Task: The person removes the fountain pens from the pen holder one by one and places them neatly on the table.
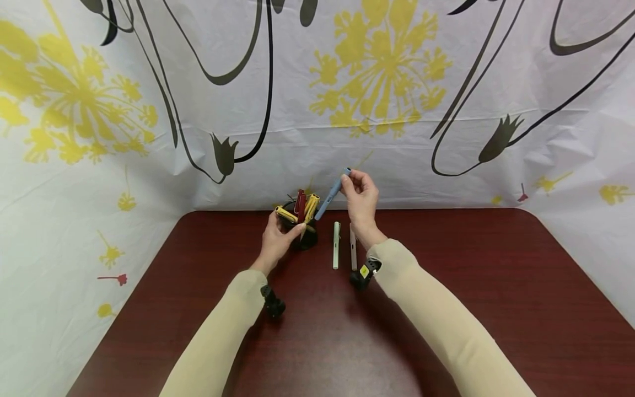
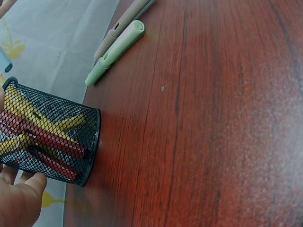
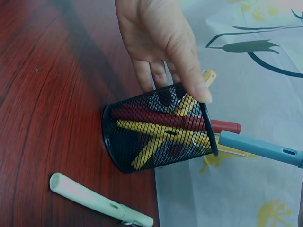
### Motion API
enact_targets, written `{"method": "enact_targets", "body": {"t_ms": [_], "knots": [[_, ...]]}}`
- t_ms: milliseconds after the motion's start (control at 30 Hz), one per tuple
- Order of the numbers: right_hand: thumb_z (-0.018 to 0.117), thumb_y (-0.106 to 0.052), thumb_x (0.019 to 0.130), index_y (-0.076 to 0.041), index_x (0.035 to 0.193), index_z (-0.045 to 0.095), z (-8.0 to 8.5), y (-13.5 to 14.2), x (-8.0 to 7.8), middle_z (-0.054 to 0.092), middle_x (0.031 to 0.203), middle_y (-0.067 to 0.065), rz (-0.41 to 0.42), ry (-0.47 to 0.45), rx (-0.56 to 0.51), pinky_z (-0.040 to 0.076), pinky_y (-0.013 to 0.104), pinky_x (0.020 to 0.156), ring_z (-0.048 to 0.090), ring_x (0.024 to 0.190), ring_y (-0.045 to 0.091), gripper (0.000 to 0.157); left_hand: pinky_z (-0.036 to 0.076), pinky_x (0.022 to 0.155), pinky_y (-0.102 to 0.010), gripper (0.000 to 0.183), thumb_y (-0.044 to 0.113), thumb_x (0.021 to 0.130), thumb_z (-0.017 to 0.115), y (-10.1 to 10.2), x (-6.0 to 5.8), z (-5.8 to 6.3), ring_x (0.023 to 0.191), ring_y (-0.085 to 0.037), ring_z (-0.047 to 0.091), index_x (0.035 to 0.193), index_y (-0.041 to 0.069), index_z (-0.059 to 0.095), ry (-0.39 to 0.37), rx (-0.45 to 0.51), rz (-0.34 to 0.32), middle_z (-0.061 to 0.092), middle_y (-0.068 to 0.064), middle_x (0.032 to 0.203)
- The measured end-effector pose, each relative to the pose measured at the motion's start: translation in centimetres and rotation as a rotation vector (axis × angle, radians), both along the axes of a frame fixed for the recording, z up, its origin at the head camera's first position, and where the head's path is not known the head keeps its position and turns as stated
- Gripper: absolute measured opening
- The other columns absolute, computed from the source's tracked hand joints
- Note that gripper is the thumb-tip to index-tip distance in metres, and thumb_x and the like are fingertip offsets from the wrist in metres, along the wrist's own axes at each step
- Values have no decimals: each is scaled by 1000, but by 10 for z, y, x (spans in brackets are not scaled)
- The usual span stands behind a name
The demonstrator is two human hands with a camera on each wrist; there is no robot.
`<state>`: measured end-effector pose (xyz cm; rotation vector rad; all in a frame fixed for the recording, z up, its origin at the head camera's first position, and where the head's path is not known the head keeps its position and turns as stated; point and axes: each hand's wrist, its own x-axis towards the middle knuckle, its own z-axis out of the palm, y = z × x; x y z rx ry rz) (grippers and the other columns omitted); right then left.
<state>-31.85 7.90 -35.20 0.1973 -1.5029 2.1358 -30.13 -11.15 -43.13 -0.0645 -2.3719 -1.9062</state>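
Note:
A black mesh pen holder point(image 3: 142, 101) stands near the table's back edge with several red and yellow pens point(image 1: 311, 207) in it. My left hand point(image 1: 276, 241) grips the holder, its thumb at the rim and fingers around the far side. My right hand point(image 1: 363, 205) pinches a blue pen point(image 1: 331, 194) by its upper end, just right of the holder. The blue pen slants down toward the holder, its lower end close to the rim in the right wrist view. Below the right hand, a pale green pen point(image 1: 336, 245) and a greyish-pink pen point(image 1: 353, 251) lie side by side.
The dark red wooden table point(image 1: 307, 342) reaches back to a white patterned cloth point(image 1: 297, 138) hanging behind it. A small black camera sits on each wrist, the left camera point(image 1: 273, 302) and the right camera point(image 1: 364, 274), both over the table.

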Motion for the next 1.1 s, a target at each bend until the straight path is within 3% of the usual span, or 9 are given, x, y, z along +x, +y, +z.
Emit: {"method": "enact_targets", "body": {"t_ms": [333,600,833,900,1100], "knots": [[61,-4,91,8,104,59,-9,15,0,59,88,8,-33,-38,33,55,31,76,59,74,16,18,33,109,-41,82,27,84,72,0,0,0,138,-24,32,148,12,22,-1,4,-2,36,-12,148],[61,-5,91,13,108,57,-15,27,0,59,89,7,-60,-59,81,54,20,70,59,71,8,25,33,109,-42,83,29,83,73,0,0,-1,137,-25,34,148,10,24,6,-2,6,38,-12,147],[63,-10,90,7,107,62,-28,41,1,60,86,0,-97,-163,181,55,36,77,61,73,14,23,33,109,-43,83,31,83,73,-1,1,0,138,-26,33,148,11,24,-1,-13,5,37,-13,147],[63,-11,91,5,107,63,-31,44,1,59,85,-3,-106,-203,214,55,35,76,60,73,13,24,33,109,-42,84,32,83,73,-1,1,0,138,-26,33,148,11,24,-7,-16,7,36,-13,147],[64,-14,90,3,108,65,-37,52,0,61,86,-3,-130,-277,282,52,18,66,59,72,6,25,32,109,-43,85,33,82,73,-2,0,1,138,-25,32,148,11,24,-15,-11,-5,35,-13,148]]}}
